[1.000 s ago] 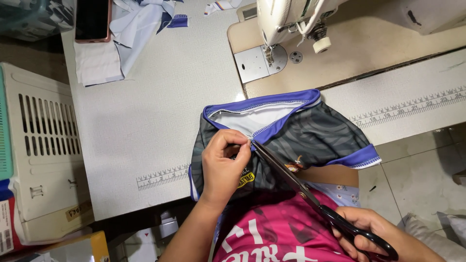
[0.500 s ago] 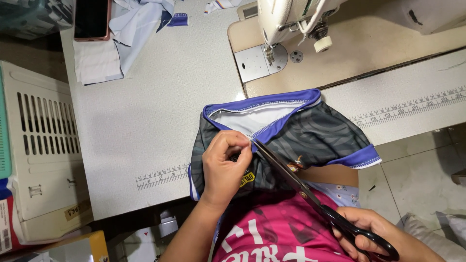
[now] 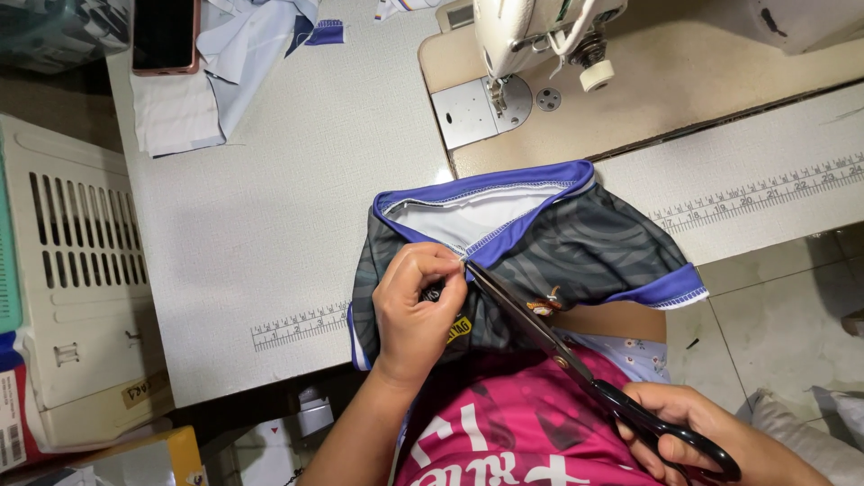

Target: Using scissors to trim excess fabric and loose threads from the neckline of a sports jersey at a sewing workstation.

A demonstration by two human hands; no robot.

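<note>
A grey patterned jersey (image 3: 576, 247) with blue collar and sleeve trim lies at the near edge of the sewing table (image 3: 297, 216), neck opening toward the machine. My left hand (image 3: 416, 308) pinches the fabric at the point of the V-neck. My right hand (image 3: 700, 434), low at the right, grips the black handles of long scissors (image 3: 540, 333). The blades run up and left, their tips touching the collar seam right beside my left fingers.
A white sewing machine (image 3: 531, 36) stands on a tan plate (image 3: 684, 99) at the back. Light fabric pieces (image 3: 193, 99) and a phone (image 3: 164, 34) lie at the back left. A white slatted crate (image 3: 76, 288) sits left of the table. Tiled floor shows at right.
</note>
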